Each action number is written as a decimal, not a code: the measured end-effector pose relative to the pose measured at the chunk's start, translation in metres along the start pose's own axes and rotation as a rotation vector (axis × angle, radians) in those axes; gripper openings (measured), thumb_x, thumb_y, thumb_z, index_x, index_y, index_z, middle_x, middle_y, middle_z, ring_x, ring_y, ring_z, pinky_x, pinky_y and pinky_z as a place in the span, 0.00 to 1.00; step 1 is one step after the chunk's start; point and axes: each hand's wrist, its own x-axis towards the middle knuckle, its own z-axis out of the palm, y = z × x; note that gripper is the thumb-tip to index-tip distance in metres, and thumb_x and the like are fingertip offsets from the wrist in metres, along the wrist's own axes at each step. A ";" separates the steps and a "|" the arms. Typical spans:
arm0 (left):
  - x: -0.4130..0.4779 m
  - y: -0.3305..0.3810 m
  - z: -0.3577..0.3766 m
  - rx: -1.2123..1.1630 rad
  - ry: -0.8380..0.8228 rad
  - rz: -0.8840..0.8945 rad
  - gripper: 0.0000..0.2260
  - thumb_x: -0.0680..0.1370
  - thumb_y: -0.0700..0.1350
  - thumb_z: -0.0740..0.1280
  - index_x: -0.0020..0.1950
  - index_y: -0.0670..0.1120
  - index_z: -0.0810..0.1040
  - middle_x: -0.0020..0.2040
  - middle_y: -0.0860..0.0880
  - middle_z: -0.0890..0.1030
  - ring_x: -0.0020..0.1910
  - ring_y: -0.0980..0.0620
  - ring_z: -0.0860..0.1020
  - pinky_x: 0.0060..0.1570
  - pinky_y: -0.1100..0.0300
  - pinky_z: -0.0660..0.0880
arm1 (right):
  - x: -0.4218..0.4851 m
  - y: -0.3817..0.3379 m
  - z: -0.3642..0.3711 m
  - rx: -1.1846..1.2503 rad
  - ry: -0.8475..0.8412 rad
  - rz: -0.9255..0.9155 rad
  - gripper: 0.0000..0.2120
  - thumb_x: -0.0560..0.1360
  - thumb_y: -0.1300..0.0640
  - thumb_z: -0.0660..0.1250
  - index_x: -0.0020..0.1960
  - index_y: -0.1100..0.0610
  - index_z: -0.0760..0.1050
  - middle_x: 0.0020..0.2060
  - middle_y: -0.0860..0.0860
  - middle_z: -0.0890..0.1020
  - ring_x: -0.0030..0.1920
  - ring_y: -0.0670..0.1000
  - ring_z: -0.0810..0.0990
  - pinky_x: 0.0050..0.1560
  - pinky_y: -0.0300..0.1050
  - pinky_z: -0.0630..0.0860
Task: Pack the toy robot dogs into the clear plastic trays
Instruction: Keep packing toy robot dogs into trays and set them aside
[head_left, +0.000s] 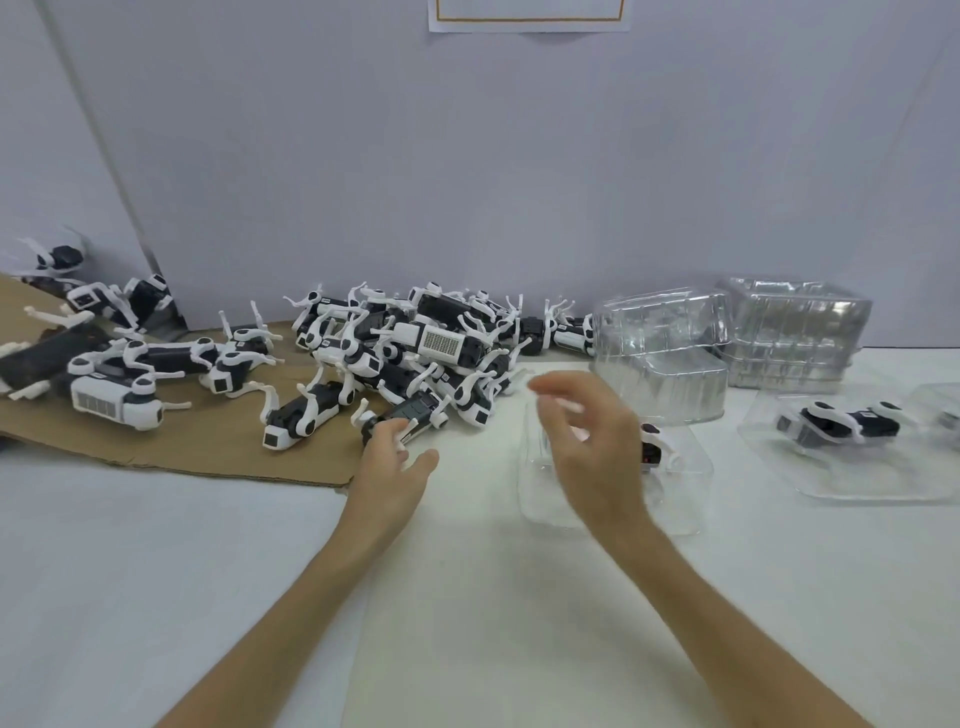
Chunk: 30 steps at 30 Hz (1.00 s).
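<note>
A heap of black-and-white toy robot dogs (415, 348) lies at the back middle, partly on brown cardboard (171, 441). My left hand (392, 467) reaches to the heap's front edge, fingers touching a dark dog (415, 413) there. My right hand (587, 441) hovers, blurred, with relaxed fingers above a clear plastic tray (685, 499). A dog (655, 447) lies in that tray, mostly hidden behind the hand. Another tray (857, 478) to the right holds a dog (841, 423).
Stacks of clear trays (665, 353) (795, 332) stand at the back right. More dogs (119, 379) are scattered on the cardboard at the left. A grey wall (467, 182) closes the back. White table surface (467, 623) spreads in front.
</note>
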 end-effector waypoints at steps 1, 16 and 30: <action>-0.001 0.000 0.000 0.004 -0.001 0.007 0.22 0.81 0.45 0.66 0.73 0.50 0.64 0.66 0.50 0.72 0.62 0.54 0.71 0.56 0.58 0.64 | -0.008 -0.008 0.012 0.217 -0.103 0.088 0.13 0.74 0.55 0.66 0.57 0.52 0.81 0.55 0.45 0.83 0.59 0.45 0.80 0.59 0.45 0.77; 0.005 -0.004 0.000 0.029 0.015 0.018 0.22 0.80 0.45 0.67 0.73 0.49 0.66 0.62 0.53 0.68 0.61 0.54 0.72 0.56 0.57 0.65 | 0.025 0.068 -0.004 0.183 0.386 0.790 0.25 0.80 0.59 0.59 0.77 0.57 0.61 0.75 0.52 0.66 0.72 0.53 0.65 0.65 0.44 0.60; 0.005 -0.007 -0.001 -0.003 0.056 0.078 0.20 0.79 0.43 0.68 0.69 0.53 0.68 0.60 0.54 0.70 0.51 0.67 0.74 0.41 0.67 0.67 | 0.051 0.127 -0.097 -0.119 0.649 0.808 0.21 0.77 0.59 0.62 0.69 0.56 0.71 0.67 0.55 0.75 0.64 0.58 0.74 0.62 0.48 0.70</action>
